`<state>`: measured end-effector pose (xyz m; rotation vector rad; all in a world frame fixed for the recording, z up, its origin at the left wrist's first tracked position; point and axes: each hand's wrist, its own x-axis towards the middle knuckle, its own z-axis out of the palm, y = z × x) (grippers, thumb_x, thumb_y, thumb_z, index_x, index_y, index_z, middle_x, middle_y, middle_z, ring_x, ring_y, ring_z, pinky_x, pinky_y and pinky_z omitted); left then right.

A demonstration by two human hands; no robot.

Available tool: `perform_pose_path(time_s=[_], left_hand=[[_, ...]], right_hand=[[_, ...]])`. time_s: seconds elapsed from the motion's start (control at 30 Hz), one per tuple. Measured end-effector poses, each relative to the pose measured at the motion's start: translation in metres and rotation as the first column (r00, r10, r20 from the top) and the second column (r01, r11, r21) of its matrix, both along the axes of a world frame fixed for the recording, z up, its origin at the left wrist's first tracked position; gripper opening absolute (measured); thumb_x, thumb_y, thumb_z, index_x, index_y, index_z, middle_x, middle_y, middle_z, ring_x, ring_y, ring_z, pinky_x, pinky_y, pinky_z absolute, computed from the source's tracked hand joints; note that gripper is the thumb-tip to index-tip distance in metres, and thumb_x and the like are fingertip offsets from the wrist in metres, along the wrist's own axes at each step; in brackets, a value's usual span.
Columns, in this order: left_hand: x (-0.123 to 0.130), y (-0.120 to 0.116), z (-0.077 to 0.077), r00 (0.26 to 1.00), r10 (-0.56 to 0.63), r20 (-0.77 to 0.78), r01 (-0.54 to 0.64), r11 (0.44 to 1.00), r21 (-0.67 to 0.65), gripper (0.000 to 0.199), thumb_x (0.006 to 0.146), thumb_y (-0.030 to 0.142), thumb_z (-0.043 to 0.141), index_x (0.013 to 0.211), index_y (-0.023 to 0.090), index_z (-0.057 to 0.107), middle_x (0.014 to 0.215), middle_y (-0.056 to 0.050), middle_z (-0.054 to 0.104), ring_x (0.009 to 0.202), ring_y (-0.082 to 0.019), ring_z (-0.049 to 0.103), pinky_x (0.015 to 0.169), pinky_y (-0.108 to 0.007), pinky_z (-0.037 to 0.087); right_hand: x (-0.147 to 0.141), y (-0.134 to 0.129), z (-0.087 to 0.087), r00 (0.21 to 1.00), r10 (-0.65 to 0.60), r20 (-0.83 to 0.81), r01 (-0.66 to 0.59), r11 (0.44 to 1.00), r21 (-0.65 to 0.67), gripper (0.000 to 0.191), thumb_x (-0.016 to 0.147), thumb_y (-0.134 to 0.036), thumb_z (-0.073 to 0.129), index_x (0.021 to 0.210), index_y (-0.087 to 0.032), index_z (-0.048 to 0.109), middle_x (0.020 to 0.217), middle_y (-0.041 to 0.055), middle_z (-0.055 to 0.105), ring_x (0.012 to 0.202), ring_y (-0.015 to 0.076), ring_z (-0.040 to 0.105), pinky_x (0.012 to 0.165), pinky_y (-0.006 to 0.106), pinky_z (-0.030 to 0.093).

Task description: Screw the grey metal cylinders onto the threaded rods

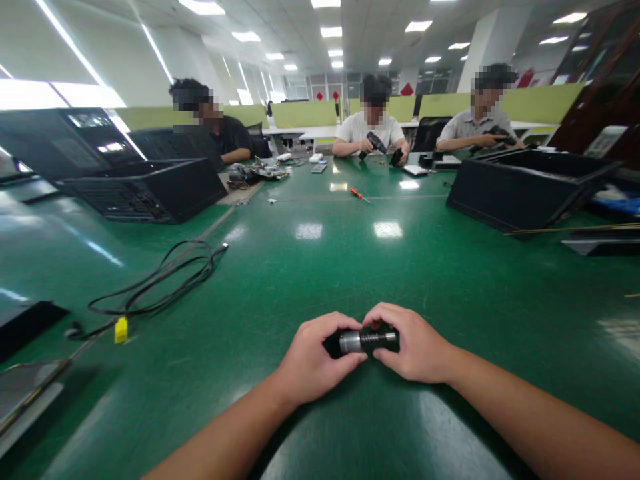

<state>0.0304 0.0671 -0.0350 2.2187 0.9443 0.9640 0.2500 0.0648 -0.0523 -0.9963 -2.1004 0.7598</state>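
Note:
Both hands hold a black cordless drill point(373, 340), seen from above near the table's front, with a silver ring round its front part. My left hand point(317, 353) is closed about the dark chuck end, thumb and fingers on either side of it. My right hand point(413, 343) curls round the rear of the body, its fingertips near the ribbed collar. The drill lies sideways across my view, chuck to the left. Its handle is hidden below the body and my right hand.
A coiled black cable point(165, 287) with a yellow tag point(121, 330) lies on the green table point(300, 273). Black computer cases stand left point(150, 190) and right point(530, 190). Farther back is an orange screwdriver point(357, 193). Three people sit opposite; the middle person holds a drill point(376, 142).

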Motion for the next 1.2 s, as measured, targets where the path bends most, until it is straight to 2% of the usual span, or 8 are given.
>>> perform_pose_path(time_s=[0.13,0.27,0.43,0.63,0.8,1.0,1.2], left_hand=[[-0.0004,0.0008,0.0023,0.997,-0.03,0.068,0.026,0.998,0.05,0.027,0.074,0.018,0.078,0.1,0.02,0.071,0.092,-0.006,0.074,0.083,-0.019,0.07,0.077,-0.031,0.054],[-0.0016,0.0012,0.0024,0.998,-0.009,0.068,0.007,1.0,0.03,0.029,0.072,0.022,0.081,0.099,0.02,0.072,0.09,-0.005,0.075,0.08,-0.019,0.07,0.075,-0.031,0.054],[-0.0012,0.0015,0.0015,0.998,0.018,0.064,-0.018,1.0,0.001,0.031,0.07,0.026,0.084,0.098,0.021,0.073,0.089,-0.005,0.077,0.079,-0.02,0.071,0.074,-0.031,0.054],[-0.0008,0.0017,0.0013,0.997,-0.022,0.073,0.022,1.0,0.009,0.03,0.071,0.025,0.084,0.1,0.02,0.075,0.089,-0.005,0.077,0.08,-0.019,0.071,0.075,-0.029,0.054],[-0.0004,0.0014,-0.0011,0.994,-0.075,0.085,0.074,0.997,0.021,0.032,0.072,0.023,0.083,0.102,0.019,0.075,0.089,-0.006,0.077,0.08,-0.018,0.071,0.075,-0.028,0.054],[0.0004,0.0007,-0.004,0.994,-0.048,0.098,0.042,0.997,0.059,0.035,0.07,0.023,0.085,0.103,0.018,0.075,0.091,-0.006,0.077,0.083,-0.018,0.072,0.077,-0.028,0.055],[0.0015,-0.0021,-0.0037,0.996,-0.031,0.084,0.024,0.997,0.076,0.033,0.071,0.022,0.084,0.103,0.018,0.075,0.091,-0.006,0.078,0.082,-0.018,0.072,0.077,-0.027,0.056]], right_hand=[[-0.0026,-0.0021,0.0008,0.999,-0.027,-0.018,0.027,0.999,0.029,0.031,0.069,-0.009,0.069,0.098,-0.02,0.063,0.09,0.0033,0.065,0.081,0.0194,0.06,0.074,0.031,0.046],[-0.0047,-0.0053,0.0011,0.995,-0.071,-0.076,0.078,0.992,0.101,0.031,0.072,-0.011,0.071,0.102,-0.021,0.066,0.092,0.0047,0.068,0.084,0.0205,0.062,0.076,0.033,0.048],[-0.0043,-0.0052,0.0017,0.992,-0.036,-0.121,0.058,0.98,0.188,0.03,0.074,-0.012,0.071,0.102,-0.021,0.068,0.094,0.0062,0.072,0.085,0.0215,0.065,0.079,0.035,0.05],[-0.0011,-0.0045,0.0032,0.993,0.014,-0.114,0.006,0.983,0.181,0.026,0.073,-0.015,0.074,0.098,-0.02,0.07,0.088,0.0058,0.073,0.08,0.021,0.065,0.075,0.034,0.05],[-0.003,-0.0054,0.0015,0.99,0.037,-0.135,-0.005,0.974,0.228,0.021,0.076,-0.014,0.072,0.096,-0.019,0.07,0.083,0.0045,0.073,0.075,0.0188,0.065,0.072,0.032,0.049],[-0.0036,-0.0057,0.0021,0.994,0.021,-0.111,0.007,0.968,0.25,0.011,0.08,-0.016,0.071,0.09,-0.019,0.071,0.079,0.0028,0.073,0.071,0.0175,0.065,0.069,0.031,0.047],[-0.0023,-0.0069,0.0049,0.996,0.017,-0.09,0.005,0.971,0.239,0.009,0.081,-0.018,0.071,0.089,-0.019,0.072,0.077,0.0026,0.072,0.069,0.0172,0.064,0.067,0.031,0.047]])
